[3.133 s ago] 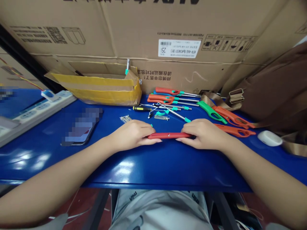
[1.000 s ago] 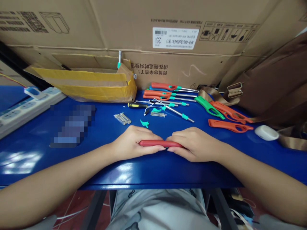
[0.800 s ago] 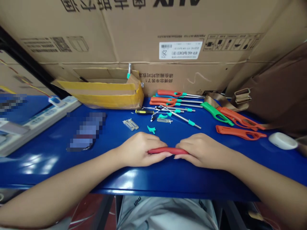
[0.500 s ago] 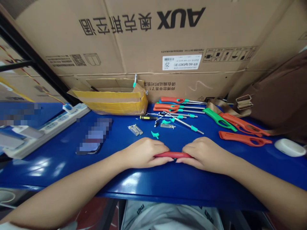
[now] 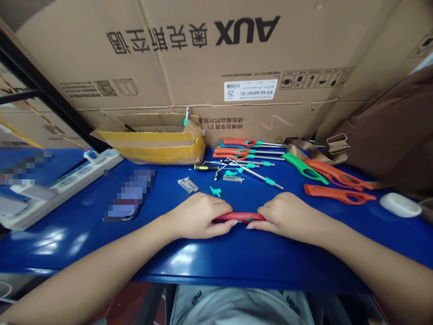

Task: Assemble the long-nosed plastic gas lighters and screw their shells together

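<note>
Both of my hands grip a red lighter handle point(image 5: 241, 217) just above the blue table's front part. My left hand point(image 5: 203, 215) is closed round its left end, and my right hand point(image 5: 286, 214) round its right end. Small green bits show along the handle's lower edge; the ends are hidden in my fingers. Beyond my hands lie a loose green trigger point(image 5: 215, 192), clear fuel tanks point(image 5: 188, 184) and a yellow-and-black screwdriver point(image 5: 206, 167). Metal lighter tubes point(image 5: 260, 176) with green collars and thin wires lie just behind.
Assembled orange lighters point(image 5: 233, 153) lie at the back, with green point(image 5: 306, 168) and orange handle shells point(image 5: 333, 194) to the right. A taped cardboard box point(image 5: 158, 151) stands at back left. A phone point(image 5: 130, 194), a power strip point(image 5: 72, 180) and a white case point(image 5: 400, 205) flank the work.
The red handle has turned slightly in my hands, showing more green along its lower edge. Both hands keep their grip. The view has shifted a little.
</note>
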Demonstrator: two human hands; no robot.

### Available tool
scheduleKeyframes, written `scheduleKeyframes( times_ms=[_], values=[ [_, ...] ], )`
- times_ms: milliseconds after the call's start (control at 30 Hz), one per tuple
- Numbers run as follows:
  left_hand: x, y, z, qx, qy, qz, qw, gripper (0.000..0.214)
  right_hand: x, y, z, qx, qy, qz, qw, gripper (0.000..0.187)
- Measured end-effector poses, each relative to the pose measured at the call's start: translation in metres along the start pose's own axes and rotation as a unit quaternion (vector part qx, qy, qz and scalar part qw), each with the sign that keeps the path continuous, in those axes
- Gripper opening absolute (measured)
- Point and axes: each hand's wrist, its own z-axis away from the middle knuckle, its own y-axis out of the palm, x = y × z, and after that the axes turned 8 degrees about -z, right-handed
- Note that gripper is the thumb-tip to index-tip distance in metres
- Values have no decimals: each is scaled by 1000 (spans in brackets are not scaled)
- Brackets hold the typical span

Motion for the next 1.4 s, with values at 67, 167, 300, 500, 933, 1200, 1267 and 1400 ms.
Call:
scheduleKeyframes(
  times_ms=[67,167,300,500,933,1200,1267,1400],
  values=[
    [-2,0,-1,12,-2,-15,1000,24,1,1,-1,5,0,-12,1000,52],
    [-4,0,-2,23,-3,-14,1000,22,0,1,-1,9,7,-47,999,52],
    [-4,-1,-2,29,-8,-13,999,21,-1,-4,2,8,11,-85,996,48],
    [-2,-4,1,29,-24,-20,999,23,-4,-6,3,21,8,-56,998,50],
    [1,-5,0,49,-29,-45,997,30,-2,-6,3,9,-5,-84,996,44],
    [13,-23,5,82,-91,-92,988,25,-17,-16,7,11,39,-70,997,28],
    [14,-25,4,88,-105,-105,985,26,-17,-19,10,22,55,-70,996,19],
    [15,-27,4,84,-129,-124,980,28,-22,-22,16,10,84,-95,992,13]
  ],
)
